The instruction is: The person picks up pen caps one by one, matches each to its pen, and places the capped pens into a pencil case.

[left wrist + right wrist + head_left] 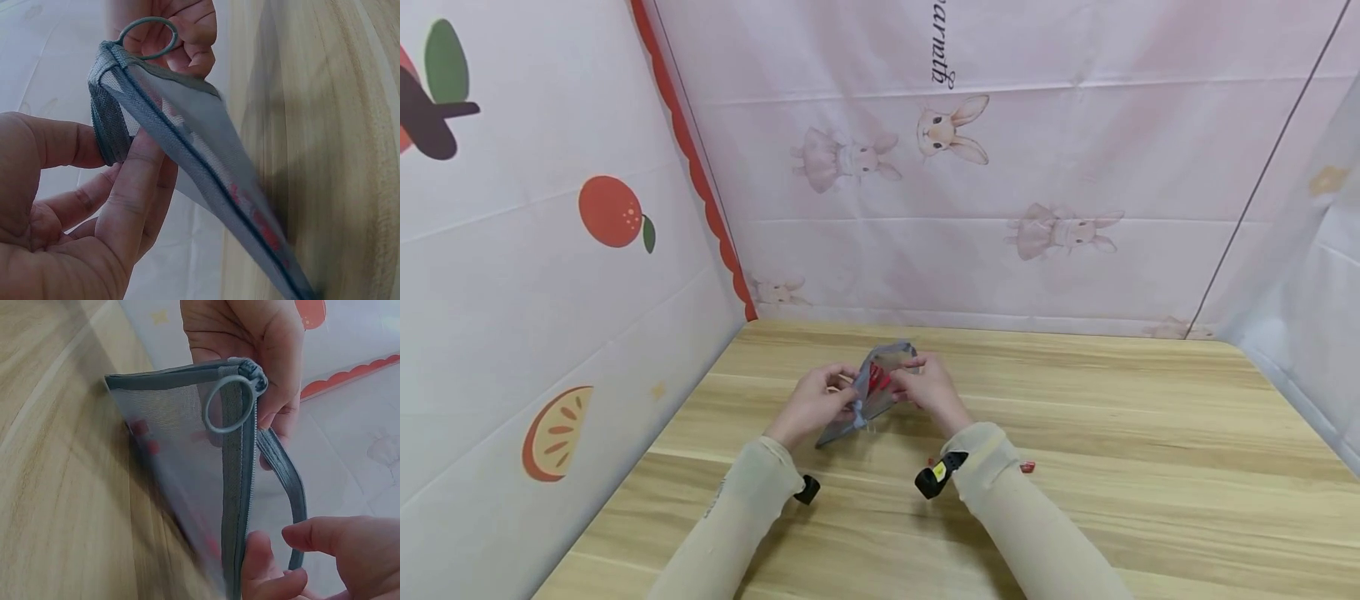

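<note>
A grey-blue mesh zip pouch [880, 404] hangs tilted between both hands, its mouth spread apart. Red pieces [876, 379] show inside it, and blurred through its mesh in both wrist views. My left hand [817, 402] grips the pouch's edge at the left; the left wrist view shows thumb and fingers around the bordered corner. A ring zip pull [229, 404] dangles near that corner. On the other side, my right hand [931, 390] pinches the pouch's rim and strap [289, 472] between thumb and fingers.
A wood-grain table [1112, 433] lies under the hands. A small red piece [1027, 467] rests on it beside the right sleeve, and another red bit [931, 461] shows by the wrist camera. Printed cloth walls [1000, 275] stand behind and at the sides.
</note>
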A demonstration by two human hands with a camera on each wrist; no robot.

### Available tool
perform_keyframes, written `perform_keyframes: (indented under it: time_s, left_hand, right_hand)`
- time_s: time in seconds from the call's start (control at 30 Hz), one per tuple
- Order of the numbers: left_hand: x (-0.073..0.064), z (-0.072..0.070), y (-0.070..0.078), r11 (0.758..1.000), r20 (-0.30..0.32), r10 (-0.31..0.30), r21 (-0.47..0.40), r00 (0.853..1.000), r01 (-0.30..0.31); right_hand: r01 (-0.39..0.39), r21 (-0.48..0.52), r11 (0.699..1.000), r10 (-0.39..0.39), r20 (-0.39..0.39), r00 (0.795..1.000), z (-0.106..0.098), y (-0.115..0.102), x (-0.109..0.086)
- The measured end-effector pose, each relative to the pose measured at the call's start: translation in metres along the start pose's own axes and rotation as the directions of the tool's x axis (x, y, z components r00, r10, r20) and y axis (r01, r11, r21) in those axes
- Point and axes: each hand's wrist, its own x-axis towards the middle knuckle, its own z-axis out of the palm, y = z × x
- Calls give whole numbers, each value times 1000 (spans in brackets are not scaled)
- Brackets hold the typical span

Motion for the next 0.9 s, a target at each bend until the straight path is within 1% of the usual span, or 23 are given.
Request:
perform_keyframes:
  time_s: [0.1, 0.33, 0.53, 0.73, 0.9]
  left_hand:
    - [0, -1, -1, 1000, 3, -2, 3, 1000, 2]
    - [2, -3, -1, 1000, -5, -9, 8, 1000, 9]
    - [2, -3, 2, 1000, 3, -2, 14, 1000, 2]
    - [0, -4, 2, 1000, 5, -9, 17, 1000, 9]
    - [-1, -4, 1, 1000, 3, -9, 17, 1000, 9]
  right_hand:
    - [-8, -20, 1000, 8, 7, 1000, -1, -2, -2]
    - [-7, -32, 999, 7, 22, 1000, -5, -5, -4]
    - [-3, -45, 999, 5, 39, 999, -16, -8, -7]
    - [9, -78, 997, -5, 51, 999, -27, -10, -9]
    - [5, -81, 997, 1, 78, 997, -36, -11, -13]
